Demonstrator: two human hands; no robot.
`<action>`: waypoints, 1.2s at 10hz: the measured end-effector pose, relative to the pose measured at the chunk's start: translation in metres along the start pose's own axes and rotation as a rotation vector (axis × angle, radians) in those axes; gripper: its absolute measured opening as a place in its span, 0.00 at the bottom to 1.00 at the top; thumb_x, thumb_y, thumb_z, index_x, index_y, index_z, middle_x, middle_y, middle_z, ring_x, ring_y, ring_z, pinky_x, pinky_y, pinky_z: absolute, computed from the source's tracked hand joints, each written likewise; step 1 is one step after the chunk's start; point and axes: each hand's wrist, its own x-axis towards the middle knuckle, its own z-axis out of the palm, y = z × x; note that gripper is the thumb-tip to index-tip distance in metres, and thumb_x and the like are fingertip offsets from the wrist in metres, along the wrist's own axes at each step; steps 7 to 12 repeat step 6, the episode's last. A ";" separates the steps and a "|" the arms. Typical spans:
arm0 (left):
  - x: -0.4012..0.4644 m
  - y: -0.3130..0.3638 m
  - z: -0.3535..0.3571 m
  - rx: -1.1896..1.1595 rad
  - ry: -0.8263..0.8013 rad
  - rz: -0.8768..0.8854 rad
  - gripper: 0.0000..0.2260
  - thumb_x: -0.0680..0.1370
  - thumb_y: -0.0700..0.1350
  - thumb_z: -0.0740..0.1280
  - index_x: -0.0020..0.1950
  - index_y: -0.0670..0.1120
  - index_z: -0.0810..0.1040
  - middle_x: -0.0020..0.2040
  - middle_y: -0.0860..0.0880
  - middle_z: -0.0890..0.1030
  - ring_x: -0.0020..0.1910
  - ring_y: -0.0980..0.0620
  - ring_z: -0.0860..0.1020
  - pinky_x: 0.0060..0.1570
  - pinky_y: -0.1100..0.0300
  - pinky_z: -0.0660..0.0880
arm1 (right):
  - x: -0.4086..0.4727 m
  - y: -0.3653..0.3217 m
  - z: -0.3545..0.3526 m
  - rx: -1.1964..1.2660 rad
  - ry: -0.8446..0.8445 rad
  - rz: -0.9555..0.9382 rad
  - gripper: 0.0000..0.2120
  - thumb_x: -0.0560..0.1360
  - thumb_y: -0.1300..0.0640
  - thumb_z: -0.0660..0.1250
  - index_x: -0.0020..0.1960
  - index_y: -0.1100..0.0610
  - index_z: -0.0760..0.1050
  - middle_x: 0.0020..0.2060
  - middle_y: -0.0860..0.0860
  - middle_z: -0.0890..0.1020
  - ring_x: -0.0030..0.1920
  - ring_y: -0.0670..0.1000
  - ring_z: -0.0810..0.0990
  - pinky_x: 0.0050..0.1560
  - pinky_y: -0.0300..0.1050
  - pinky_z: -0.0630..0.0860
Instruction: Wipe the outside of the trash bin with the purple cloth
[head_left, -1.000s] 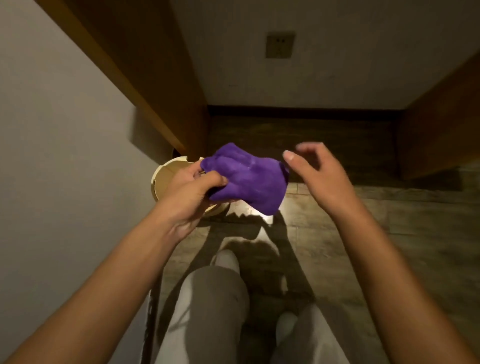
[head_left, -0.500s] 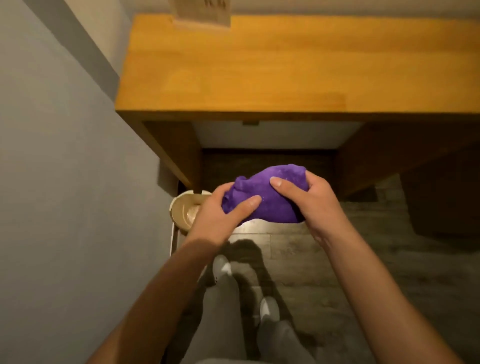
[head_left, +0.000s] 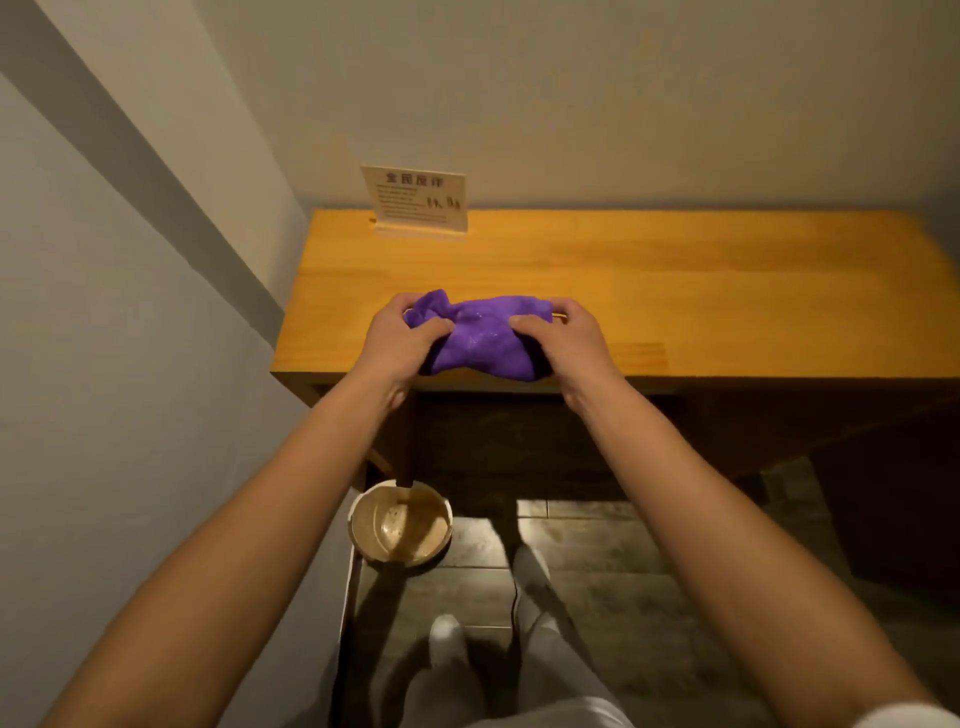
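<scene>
The purple cloth (head_left: 480, 338) is bunched up over the front part of the wooden table (head_left: 675, 291). My left hand (head_left: 397, 340) grips its left end and my right hand (head_left: 561, 338) grips its right end. The trash bin (head_left: 400, 522), a small round beige bin seen from above, stands on the floor below, by the table's left leg and the wall. Both hands are well above the bin and apart from it.
A small sign card (head_left: 415, 200) stands at the table's back edge against the wall. The left wall (head_left: 130, 364) runs close beside the bin. My legs and white shoes (head_left: 530, 566) are on the dark plank floor just right of the bin.
The view has risen from floor level to above the table. Both hands have lifted the cloth from beside the bin up over the tabletop; the right hand closed on the cloth.
</scene>
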 end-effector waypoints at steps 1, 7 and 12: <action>0.050 -0.002 -0.003 0.116 0.099 -0.010 0.13 0.74 0.37 0.73 0.55 0.47 0.76 0.47 0.46 0.80 0.49 0.46 0.79 0.49 0.54 0.76 | 0.052 -0.004 0.029 -0.204 0.003 -0.025 0.17 0.71 0.56 0.77 0.55 0.54 0.75 0.52 0.54 0.84 0.52 0.55 0.83 0.50 0.50 0.80; 0.071 0.028 -0.034 0.925 0.076 0.350 0.29 0.79 0.56 0.69 0.76 0.45 0.66 0.74 0.43 0.70 0.72 0.42 0.70 0.70 0.47 0.69 | 0.083 -0.052 0.047 -0.962 -0.014 -0.375 0.25 0.77 0.43 0.68 0.70 0.53 0.73 0.68 0.54 0.77 0.67 0.57 0.76 0.62 0.55 0.77; 0.071 0.028 -0.034 0.925 0.076 0.350 0.29 0.79 0.56 0.69 0.76 0.45 0.66 0.74 0.43 0.70 0.72 0.42 0.70 0.70 0.47 0.69 | 0.083 -0.052 0.047 -0.962 -0.014 -0.375 0.25 0.77 0.43 0.68 0.70 0.53 0.73 0.68 0.54 0.77 0.67 0.57 0.76 0.62 0.55 0.77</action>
